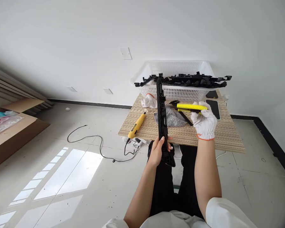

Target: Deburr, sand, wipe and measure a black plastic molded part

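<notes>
My left hand is bare and closed round the near end of a long black plastic part, which points away from me over the table. My right hand wears a white knit glove and grips a yellow-handled utility knife held sideways, its tip toward the black part. Under them a grey cloth lies on the small wood-grain table.
A white plastic basket at the table's far edge carries several long black parts across its rim. A yellow corded tool, a spare white glove and a phone lie on the table. A cable trails on the floor; a cardboard box stands left.
</notes>
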The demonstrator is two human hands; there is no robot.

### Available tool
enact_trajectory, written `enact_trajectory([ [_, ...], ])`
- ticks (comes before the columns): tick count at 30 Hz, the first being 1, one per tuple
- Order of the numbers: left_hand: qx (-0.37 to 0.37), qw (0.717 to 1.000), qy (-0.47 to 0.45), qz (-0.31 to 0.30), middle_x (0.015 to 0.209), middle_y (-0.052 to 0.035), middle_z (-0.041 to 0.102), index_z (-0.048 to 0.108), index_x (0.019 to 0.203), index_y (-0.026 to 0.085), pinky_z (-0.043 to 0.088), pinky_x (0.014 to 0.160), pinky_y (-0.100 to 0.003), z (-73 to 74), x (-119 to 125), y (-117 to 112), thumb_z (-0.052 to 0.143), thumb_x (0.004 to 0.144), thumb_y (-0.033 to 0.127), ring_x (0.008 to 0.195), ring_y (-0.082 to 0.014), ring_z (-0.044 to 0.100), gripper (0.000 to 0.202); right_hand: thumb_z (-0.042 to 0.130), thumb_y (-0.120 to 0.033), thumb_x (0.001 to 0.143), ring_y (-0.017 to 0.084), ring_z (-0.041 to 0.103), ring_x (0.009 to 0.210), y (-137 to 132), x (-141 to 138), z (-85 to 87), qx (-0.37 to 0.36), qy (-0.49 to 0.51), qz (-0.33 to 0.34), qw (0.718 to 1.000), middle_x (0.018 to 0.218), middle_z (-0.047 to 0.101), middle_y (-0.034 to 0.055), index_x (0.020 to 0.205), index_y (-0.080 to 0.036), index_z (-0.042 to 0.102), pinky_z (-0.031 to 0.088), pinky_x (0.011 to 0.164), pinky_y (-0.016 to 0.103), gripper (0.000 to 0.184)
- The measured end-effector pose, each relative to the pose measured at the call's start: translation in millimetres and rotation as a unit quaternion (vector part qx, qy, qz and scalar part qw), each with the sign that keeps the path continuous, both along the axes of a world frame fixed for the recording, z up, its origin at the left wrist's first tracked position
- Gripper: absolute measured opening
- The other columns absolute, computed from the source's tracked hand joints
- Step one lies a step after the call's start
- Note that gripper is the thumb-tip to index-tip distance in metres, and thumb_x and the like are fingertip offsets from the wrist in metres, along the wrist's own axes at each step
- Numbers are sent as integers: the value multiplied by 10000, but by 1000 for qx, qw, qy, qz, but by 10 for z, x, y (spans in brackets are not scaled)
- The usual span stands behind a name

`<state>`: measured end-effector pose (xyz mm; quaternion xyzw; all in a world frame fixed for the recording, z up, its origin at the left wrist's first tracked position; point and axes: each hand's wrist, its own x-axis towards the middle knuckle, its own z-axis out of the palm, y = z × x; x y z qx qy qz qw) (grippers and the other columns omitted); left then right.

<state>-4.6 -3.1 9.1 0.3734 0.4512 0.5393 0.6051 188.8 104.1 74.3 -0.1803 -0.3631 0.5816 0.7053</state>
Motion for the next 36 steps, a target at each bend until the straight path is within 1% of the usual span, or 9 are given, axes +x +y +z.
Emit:
enact_trajectory([
  [2, 3, 1000, -3, -1, 704, -29, 662, 693, 968, 178, 480, 618, -262, -9, 1, 4, 537, 925, 493, 591, -134, 557, 355, 665, -214, 679, 156, 678, 770, -11, -20, 5, -11, -14, 28, 999, 828, 695, 16, 858, -244, 680, 476, 418, 176, 182],
  [9, 3, 1000, -10, -2, 720, -32, 666, 694, 979, 176, 476, 610, -247, -30, -3, 1, 540, 930, 485, 594, -125, 558, 349, 677, -237, 701, 124, 654, 648, 24, -54, -32, -11, -28, 11, 999, 939, 714, 16, 907, -248, 665, 506, 459, 223, 207],
  [14, 11, 1000, -7, -16, 648, -17, 616, 696, 1019, 156, 462, 617, -243, -34, -18, -7, 506, 956, 457, 589, -121, 545, 361, 697, -244, 726, 115, 682, 693, 22, -14, -51, -14, -22, -40, 999, 1082, 705, 1, 961, -271, 672, 572, 555, 247, 237],
  [18, 62, 994, -52, -74, 781, -18, 623, 676, 1130, 175, 475, 664, -252, -64, -86, -20, 568, 904, 356, 655, -119, 548, 309, 698, -285, 745, 85, 642, 624, 29, 8, -87, -21, 13, -3, 1000, 1030, 707, 0, 955, -263, 673, 573, 531, 221, 213],
  [21, 109, 983, -50, -139, 986, -41, 635, 623, 1260, 213, 506, 818, -280, -103, -160, -34, 714, 806, 300, 826, -143, 594, 471, 680, -269, 793, 97, 693, 760, 74, 41, -158, -36, 99, 18, 994, 962, 703, -6, 1018, -258, 665, 618, 640, 201, 226],
  [25, 109, 974, -44, -192, 1327, -100, 578, 549, 1376, 258, 474, 1032, -357, -134, -205, -52, 804, 757, 286, 1156, -236, 584, 670, 561, -193, 899, 94, 718, 872, 132, 106, -248, -41, 321, 143, 935, 1013, 711, 38, 1264, -212, 562, 624, 731, 177, 365],
  [28, 99, 978, -64, -170, 1530, -88, 430, 588, 1337, 282, 454, 1084, -380, -123, -185, -56, 787, 795, 295, 1296, -287, 529, 578, 488, -220, 950, 109, 721, 918, 127, 121, -249, -27, 401, 202, 893, 1173, 681, 79, 1407, -208, 449, 630, 744, 214, 459],
  [32, 81, 987, -75, -121, 1495, -96, 490, 638, 1264, 256, 472, 1073, -391, -90, -129, -48, 729, 864, 312, 1284, -288, 559, 414, 553, -314, 931, 80, 692, 847, 56, 47, -195, -30, 278, 176, 944, 1090, 696, 23, 1319, -241, 548, 595, 705, 174, 394],
  [36, 39, 992, -96, -66, 1210, -94, 680, 678, 1106, 201, 540, 952, -361, -61, -74, -36, 707, 884, 352, 1099, -246, 674, 270, 524, -481, 917, 79, 580, 627, -67, -96, -189, -76, 107, 131, 983, 827, 660, -22, 1138, -274, 655, 494, 526, 182, 329],
])
